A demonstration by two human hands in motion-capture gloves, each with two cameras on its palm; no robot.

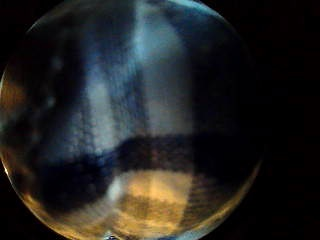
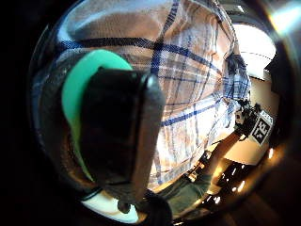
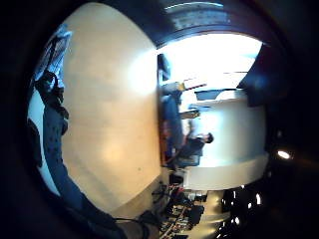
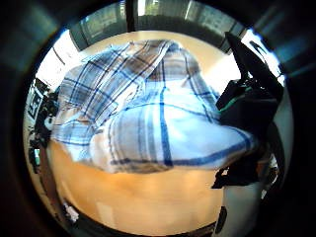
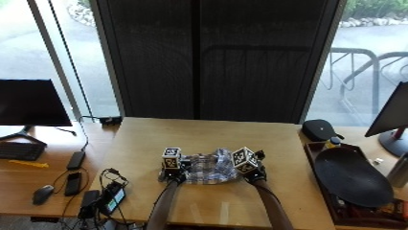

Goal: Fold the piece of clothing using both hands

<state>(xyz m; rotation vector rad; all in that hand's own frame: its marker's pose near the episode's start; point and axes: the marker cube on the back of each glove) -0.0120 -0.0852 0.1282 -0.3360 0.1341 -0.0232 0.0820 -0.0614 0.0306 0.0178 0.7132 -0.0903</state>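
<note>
A blue and white plaid shirt (image 5: pixel 207 170) lies bunched on the wooden table (image 5: pixel 217 139), in front of the person. My left hand (image 5: pixel 172 176) is at the shirt's left edge. In the left thumb side view the plaid cloth (image 2: pixel 188 70) fills the picture behind my thumb (image 2: pixel 117 136), and in the left little finger side view the cloth (image 1: pixel 145 125) lies right against the palm. My right hand (image 5: pixel 254 176) is at the right edge. Its fingers (image 4: pixel 244 106) pinch a raised fold of the cloth (image 4: pixel 158 128) above the table top.
A dark tray with a black round object (image 5: pixel 350 177) stands at the right, with a black case (image 5: pixel 321 128) behind it. Cables and small devices (image 5: pixel 105 196) lie at the table's left edge. A monitor (image 5: pixel 32 103), keyboard and mouse stand on the side desk.
</note>
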